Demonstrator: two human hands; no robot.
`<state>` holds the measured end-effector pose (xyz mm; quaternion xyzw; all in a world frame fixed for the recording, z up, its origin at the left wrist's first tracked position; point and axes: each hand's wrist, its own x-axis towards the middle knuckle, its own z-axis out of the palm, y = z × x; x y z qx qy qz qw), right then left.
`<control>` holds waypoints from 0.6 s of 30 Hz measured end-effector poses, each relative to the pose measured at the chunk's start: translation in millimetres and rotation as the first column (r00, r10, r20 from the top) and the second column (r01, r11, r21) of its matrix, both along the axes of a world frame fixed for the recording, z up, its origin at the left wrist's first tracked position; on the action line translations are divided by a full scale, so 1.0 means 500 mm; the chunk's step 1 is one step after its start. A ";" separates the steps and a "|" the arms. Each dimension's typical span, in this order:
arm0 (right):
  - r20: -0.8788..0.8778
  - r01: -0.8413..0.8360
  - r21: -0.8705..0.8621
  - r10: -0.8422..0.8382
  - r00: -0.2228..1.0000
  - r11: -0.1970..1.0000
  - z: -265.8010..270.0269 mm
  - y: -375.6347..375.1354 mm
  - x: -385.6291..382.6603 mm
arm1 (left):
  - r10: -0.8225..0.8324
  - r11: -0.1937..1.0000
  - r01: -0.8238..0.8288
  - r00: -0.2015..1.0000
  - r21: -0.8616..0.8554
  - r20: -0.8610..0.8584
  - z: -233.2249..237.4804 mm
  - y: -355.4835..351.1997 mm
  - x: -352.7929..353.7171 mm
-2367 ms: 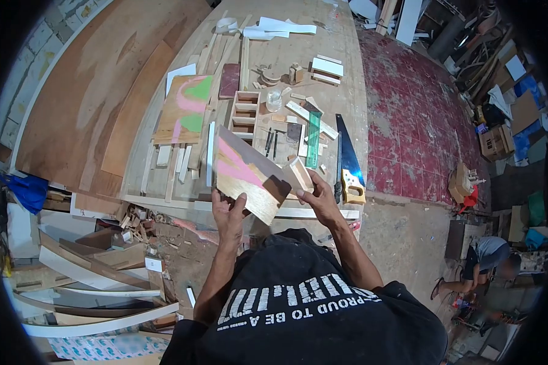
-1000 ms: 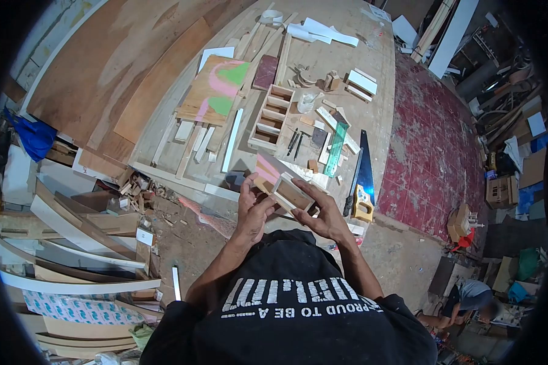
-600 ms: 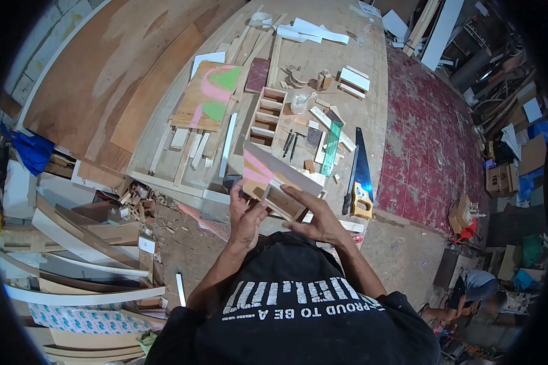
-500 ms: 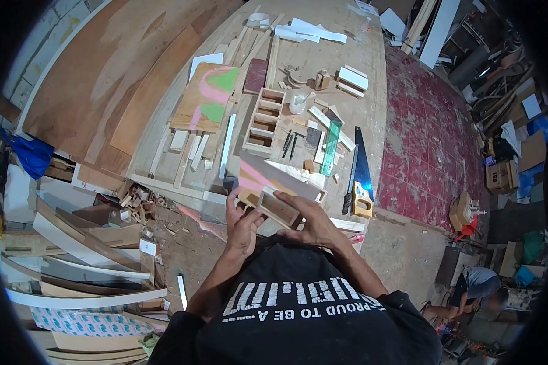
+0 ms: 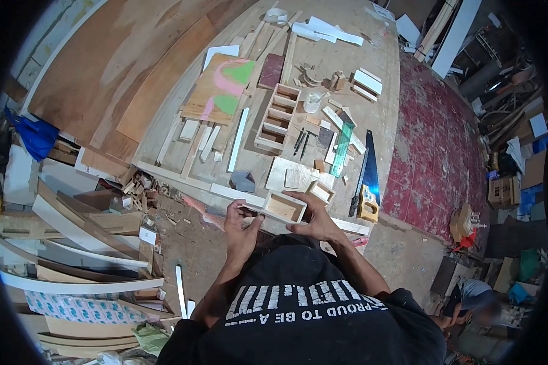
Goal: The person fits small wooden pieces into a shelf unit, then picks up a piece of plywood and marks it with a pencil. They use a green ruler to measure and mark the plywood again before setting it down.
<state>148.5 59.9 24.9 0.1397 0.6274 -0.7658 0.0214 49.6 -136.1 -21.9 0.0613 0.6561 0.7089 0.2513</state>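
Note:
A small open-topped wooden box (image 5: 288, 207) with a pale bottom is at the near edge of the workbench, in front of my chest. My right hand (image 5: 315, 221) grips its right end, with fingertips along the far side and the thumb at the near side. My left hand (image 5: 242, 229) is at the left corner; its fingers are curled, and the thumb tip meets the box. Just beyond lies a pale plywood panel (image 5: 279, 173), with a smaller open wooden frame (image 5: 323, 192) at its right. A grey block-like piece (image 5: 242, 181) rests left of the panel.
A handsaw (image 5: 369, 176), a green ruler (image 5: 342, 149) and dark pens (image 5: 300, 142) lie on the bench. Farther back are a divided wooden box (image 5: 277, 118), a painted board (image 5: 220, 91) and a white cup (image 5: 312, 103). Another person (image 5: 472, 302) crouches at lower right.
The pink-streaked panel that stood tilted behind the small box no longer shows its painted face. The box now shows its pale inside bottom. The view has shifted slightly.

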 end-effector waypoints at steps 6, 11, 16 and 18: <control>0.084 0.051 -0.246 -0.032 0.996 0.968 -0.047 0.018 -0.005 | -0.226 0.910 -0.132 0.635 -0.393 -0.738 0.036 -0.012 -0.050; 0.037 0.019 -0.317 -0.007 0.999 0.948 -0.071 0.029 -0.019 | -0.457 0.880 0.394 0.853 -0.264 -0.253 0.045 -0.013 -0.100; 0.107 0.055 -0.428 -0.010 0.994 0.902 -0.079 0.062 -0.057 | -0.519 0.848 0.409 0.771 -0.338 -0.370 0.055 0.034 -0.129; 0.106 0.095 -0.432 -0.054 0.993 0.897 -0.092 0.072 -0.077 | -0.476 0.879 0.408 0.778 -0.247 -0.410 0.044 0.055 -0.142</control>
